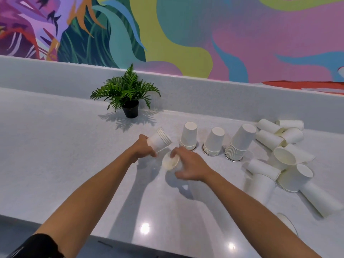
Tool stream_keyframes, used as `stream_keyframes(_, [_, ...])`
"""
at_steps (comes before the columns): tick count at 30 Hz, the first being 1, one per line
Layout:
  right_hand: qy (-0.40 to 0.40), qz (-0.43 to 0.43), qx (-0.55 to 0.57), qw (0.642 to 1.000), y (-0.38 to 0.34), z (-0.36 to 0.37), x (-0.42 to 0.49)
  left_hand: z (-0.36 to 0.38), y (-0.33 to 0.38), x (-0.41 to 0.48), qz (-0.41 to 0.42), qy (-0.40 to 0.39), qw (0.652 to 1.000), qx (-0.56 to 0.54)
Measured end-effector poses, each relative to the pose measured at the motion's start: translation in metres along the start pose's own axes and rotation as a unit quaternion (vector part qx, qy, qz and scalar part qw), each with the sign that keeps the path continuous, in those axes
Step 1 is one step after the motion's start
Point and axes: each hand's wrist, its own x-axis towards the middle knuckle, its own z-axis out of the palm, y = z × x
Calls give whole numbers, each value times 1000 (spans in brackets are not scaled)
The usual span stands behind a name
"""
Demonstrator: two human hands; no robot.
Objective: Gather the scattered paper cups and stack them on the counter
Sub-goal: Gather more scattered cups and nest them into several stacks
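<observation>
Your forearms reach out over the pale desk [55, 146], where your left hand [142, 148] is closed around a short nested stack of cups [160, 140] tipped on its side, rims pointing right. Your right hand [186, 164] grips a single cup [170, 161], its open mouth facing the stack. Three upside-down stacks [214, 141] stand just beyond, with loose cups [284, 155] heaped at the right and a potted fern [126, 92] behind.
</observation>
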Motion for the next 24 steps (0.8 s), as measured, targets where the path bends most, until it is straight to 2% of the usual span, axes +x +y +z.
stream_keyframes(2, [133, 61, 185, 972, 0, -22, 1, 0, 0, 0, -6, -11, 1000, -4])
stream_keyframes(4, [250, 102, 305, 913, -3, -45, 5, 4, 3, 1, -7, -28, 1000, -6])
stream_keyframes(6, [322, 137, 355, 867, -4, -65, 10, 12, 12, 0, 5, -51, 999, -7])
stream_keyframes(7, [335, 153, 353, 860, -3, -73, 11, 17, 19, -1, 17, -65, 998, -9])
stream_keyframes(11, [317, 174, 321, 875, 0, -85, 7, 43, 48, -8, 70, -112, 991, -22])
stream_keyframes(18, [274, 175, 299, 897, 19, -87, -21, 92, 82, -22, 89, -186, 976, -70])
stream_keyframes(21, [203, 185, 270, 923, 32, -97, -40, 113, 92, -30, 106, -207, 970, -74])
stream_keyframes(24, [88, 183, 208, 957, 48, -116, -58, 131, 99, -35, 108, -215, 967, -87])
